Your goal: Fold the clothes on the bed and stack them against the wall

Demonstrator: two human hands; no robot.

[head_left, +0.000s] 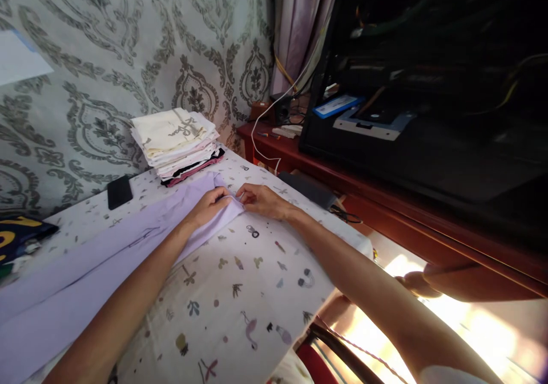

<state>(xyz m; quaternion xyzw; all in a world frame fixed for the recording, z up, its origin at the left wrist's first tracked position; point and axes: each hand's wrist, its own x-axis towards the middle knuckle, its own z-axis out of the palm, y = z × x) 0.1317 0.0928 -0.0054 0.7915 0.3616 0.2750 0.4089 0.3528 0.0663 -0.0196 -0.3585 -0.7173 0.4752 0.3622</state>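
Note:
A long lavender garment [107, 264] lies stretched along the left of the table, its far end under both hands. My left hand [212, 204] pinches the fabric near that end, fingers curled over the edge. Close beside it, my right hand [262, 201] grips the corner of the same cloth between thumb and fingers. A small fold of fabric is raised between the two hands. Behind them stands a stack of folded clothes [180, 138], with a cream printed piece on top.
A black phone [120, 192] rests near the wall. Dark printed cloth [21, 238] lies at the far left. The patterned tablecloth [240, 310] covers the table. To the right, a red wooden cabinet [385, 213] carries a large black screen [449, 144]; a white cable [257, 127] hangs beside it.

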